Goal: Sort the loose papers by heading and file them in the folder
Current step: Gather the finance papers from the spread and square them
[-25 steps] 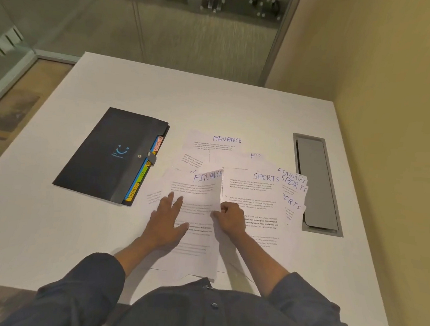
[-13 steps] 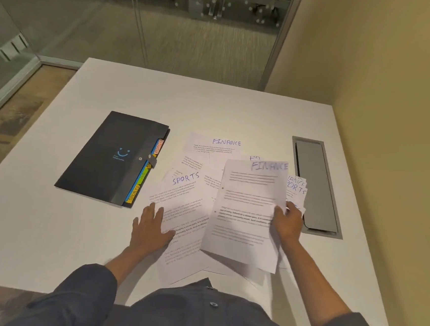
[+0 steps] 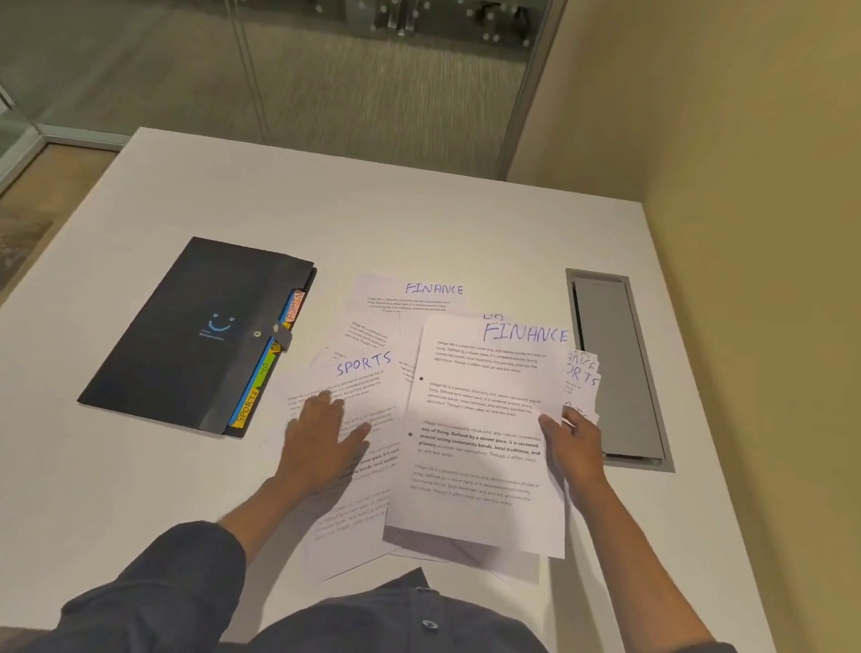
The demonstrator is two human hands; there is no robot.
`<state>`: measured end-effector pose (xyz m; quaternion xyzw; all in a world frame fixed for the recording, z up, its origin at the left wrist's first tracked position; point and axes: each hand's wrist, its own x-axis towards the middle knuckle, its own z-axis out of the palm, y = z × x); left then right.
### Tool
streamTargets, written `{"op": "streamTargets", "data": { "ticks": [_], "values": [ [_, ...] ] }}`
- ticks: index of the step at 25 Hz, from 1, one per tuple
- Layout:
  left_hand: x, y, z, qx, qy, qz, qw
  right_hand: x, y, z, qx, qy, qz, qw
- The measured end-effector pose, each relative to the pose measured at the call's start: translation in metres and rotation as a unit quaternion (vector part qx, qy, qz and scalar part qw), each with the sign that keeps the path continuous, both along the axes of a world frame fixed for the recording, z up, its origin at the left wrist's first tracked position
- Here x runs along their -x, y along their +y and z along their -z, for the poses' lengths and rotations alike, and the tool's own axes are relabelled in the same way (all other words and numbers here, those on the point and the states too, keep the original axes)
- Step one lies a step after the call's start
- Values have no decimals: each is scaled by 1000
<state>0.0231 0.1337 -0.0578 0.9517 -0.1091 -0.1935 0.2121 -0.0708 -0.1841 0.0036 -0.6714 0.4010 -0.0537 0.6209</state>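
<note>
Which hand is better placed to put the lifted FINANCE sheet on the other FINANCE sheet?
Right hand: it already pinches the lifted FINANCE sheet. The left hand rests flat on the SPORTS sheet.

**One head-worn camera, looking forward and down over the table**

There is a single view – no second one to share ground with. It sits at the person's head, above the near edge of the white table (image 3: 199, 488), and faces the far edge, tilted down steeply enough that the wearer's own chest and both forearms fill the bottom of the frame. The wide lens bows the table edges outward. The middle of the table lies close under the lens; the far edge, the glass partition (image 3: 285, 57) beyond it and the beige wall (image 3: 763, 198) past the right edge stand farther off – still inside the frame
</note>
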Motion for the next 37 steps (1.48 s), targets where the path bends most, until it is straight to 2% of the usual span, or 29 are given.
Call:
{"op": "streamTargets", "data": {
  "ticks": [2,5,9,11,14,17,20,24,31,33,37],
  "values": [
    [-3,-17,-21,127,76,13,989,-9,7,2,-5,1,-13,1000],
    [-16,-38,-36,291,182,-61,937,-21,12,9,-12,9,-33,999],
    [-39,-56,-34,342,233,-178,893,-34,14,8,-34,13,-27,999],
    [-45,-67,-33,360,246,-202,877,-36,8,12,-38,28,-37,998],
    [-51,-83,-40,338,247,-186,889,-37,-3,24,-21,63,-52,996],
    [-81,-88,-40,311,185,-180,915,-43,-14,28,7,79,-55,995],
    [-137,-83,-27,192,87,-151,966,-52,-20,34,14,79,-74,994],
    [-201,-84,-11,61,36,-124,990,-60,-27,44,12,85,-87,993],
    [-238,-99,7,-119,-8,-44,992,-61,-35,52,10,74,-76,994],
    [-242,-103,5,-135,-20,-31,990,-60,-38,56,13,75,-73,994],
    [-246,-99,10,-111,-38,-24,993,-60,-39,59,6,68,-74,995]
  ]
}}
